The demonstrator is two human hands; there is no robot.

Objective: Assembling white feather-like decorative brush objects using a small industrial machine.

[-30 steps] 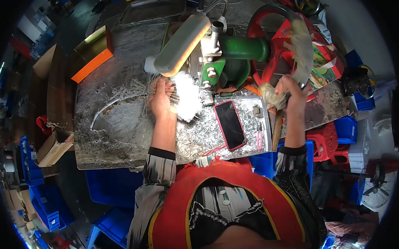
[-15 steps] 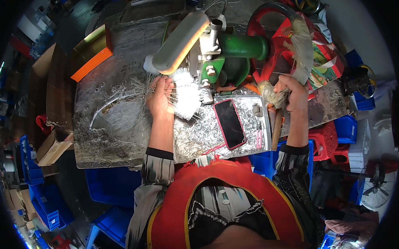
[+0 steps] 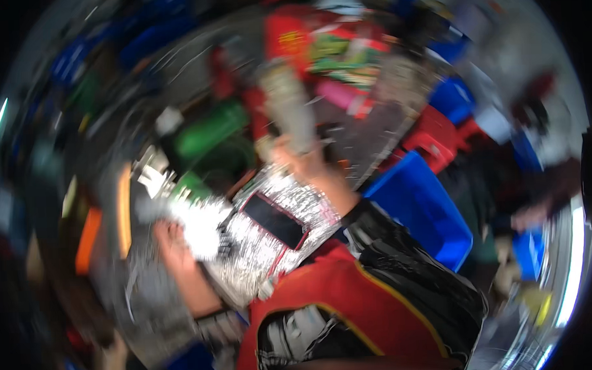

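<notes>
The whole view is smeared by motion. My left hand (image 3: 172, 240) is beside a brightly lit white bristly bundle (image 3: 203, 230) at the machine's working end; its blurred fingers do not show what they hold. My right hand (image 3: 300, 160) is closed on the handle at the near end of the handwheel's pale wrapped rim (image 3: 288, 107). The wheel belongs to a green hand-operated machine (image 3: 212, 129). Between my hands a dark-screened phone (image 3: 274, 219) in a red-pink case lies on a shiny silvery sheet (image 3: 243, 262).
Close by my right forearm is a blue bin (image 3: 424, 210), with a red plastic container (image 3: 431, 138) beyond it. A red and green bag (image 3: 340, 53) and a pink roll-shaped thing (image 3: 342, 97) lie past the wheel. Left are an orange-edged box (image 3: 87, 241) and the lamp (image 3: 125, 210).
My view has swung to the right, so the machine and bench appear turned and shifted left. My right hand stays at the wheel's handle and my left hand stays by the white bundle.
</notes>
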